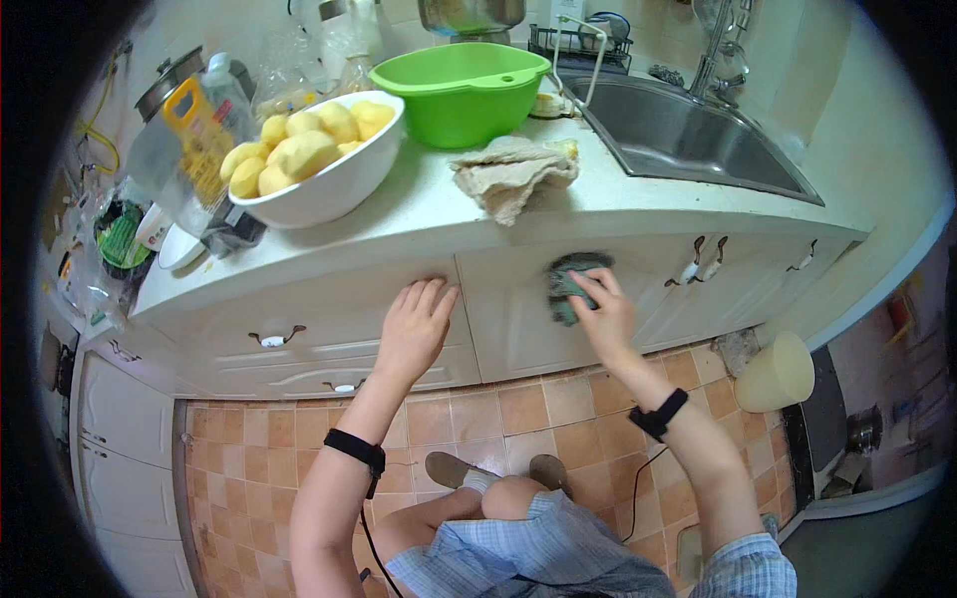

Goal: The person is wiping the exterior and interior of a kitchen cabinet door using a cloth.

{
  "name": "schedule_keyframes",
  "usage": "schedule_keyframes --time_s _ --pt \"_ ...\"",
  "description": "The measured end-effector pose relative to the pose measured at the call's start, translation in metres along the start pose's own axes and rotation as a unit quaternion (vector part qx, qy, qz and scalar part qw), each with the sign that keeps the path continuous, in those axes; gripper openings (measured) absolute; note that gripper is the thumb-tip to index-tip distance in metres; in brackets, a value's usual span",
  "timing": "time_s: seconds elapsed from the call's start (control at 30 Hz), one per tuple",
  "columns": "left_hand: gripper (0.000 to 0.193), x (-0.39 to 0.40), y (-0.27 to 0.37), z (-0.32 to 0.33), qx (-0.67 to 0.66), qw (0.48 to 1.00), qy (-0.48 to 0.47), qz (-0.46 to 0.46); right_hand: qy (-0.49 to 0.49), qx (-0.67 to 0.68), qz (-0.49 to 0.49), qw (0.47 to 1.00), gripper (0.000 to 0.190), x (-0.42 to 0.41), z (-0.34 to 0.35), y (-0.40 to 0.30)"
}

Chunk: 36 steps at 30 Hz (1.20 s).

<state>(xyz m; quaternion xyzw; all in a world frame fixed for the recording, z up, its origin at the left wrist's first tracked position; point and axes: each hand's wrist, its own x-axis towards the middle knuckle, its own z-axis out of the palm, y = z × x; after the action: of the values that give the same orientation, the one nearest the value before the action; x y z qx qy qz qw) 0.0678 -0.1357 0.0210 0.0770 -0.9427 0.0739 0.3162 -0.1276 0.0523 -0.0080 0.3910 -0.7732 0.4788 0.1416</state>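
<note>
A dark grey-green cloth (570, 293) is bunched under my right hand (607, 306), which grips it against the white cabinet door (516, 321) below the counter. My left hand (420, 321) holds nothing; its fingers are stretched out, with the tips at the cabinet drawer front (359, 318) near the seam beside that door. Part of the cloth is hidden by the right fingers. Above the hands, a crumpled beige rag (516, 173) hangs slightly over the edge of the white countertop (426, 198).
On the counter stand a white bowl (329, 196) of peeled potatoes, a green plastic basin (467, 105) and a steel sink (695, 142). Handles (691, 261) stick out from the doors at right. A pale yellow bin (777, 374) sits on the tiled floor (531, 410).
</note>
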Motion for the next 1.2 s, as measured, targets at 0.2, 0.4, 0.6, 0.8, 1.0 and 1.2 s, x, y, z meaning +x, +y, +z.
schedule_keyframes --time_s 0.2,0.4,0.6,0.8,1.0,1.2 --pt "0.038 0.02 0.033 0.008 0.04 0.997 -0.03 0.053 0.057 0.045 -0.041 0.997 0.028 0.005 0.004 0.037" --pt "0.04 0.033 0.057 -0.015 0.104 0.992 -0.037 0.068 0.077 0.004 0.054 0.996 0.03 0.008 -0.06 0.048" --pt "0.047 0.059 0.077 -0.007 0.169 0.984 -0.014 0.058 0.135 0.016 0.072 0.988 0.03 0.011 -0.068 0.071" --pt "0.05 0.054 0.076 0.006 0.17 0.985 -0.027 -0.006 0.173 0.05 0.097 0.979 0.03 0.019 -0.058 0.069" --pt "0.058 0.047 0.095 0.027 0.075 0.996 -0.019 -0.053 0.066 0.045 0.068 0.995 0.03 -0.002 0.018 0.021" --pt "0.06 0.048 0.099 0.032 0.036 0.998 -0.025 -0.037 0.006 0.065 0.044 0.997 0.027 -0.008 0.019 0.036"
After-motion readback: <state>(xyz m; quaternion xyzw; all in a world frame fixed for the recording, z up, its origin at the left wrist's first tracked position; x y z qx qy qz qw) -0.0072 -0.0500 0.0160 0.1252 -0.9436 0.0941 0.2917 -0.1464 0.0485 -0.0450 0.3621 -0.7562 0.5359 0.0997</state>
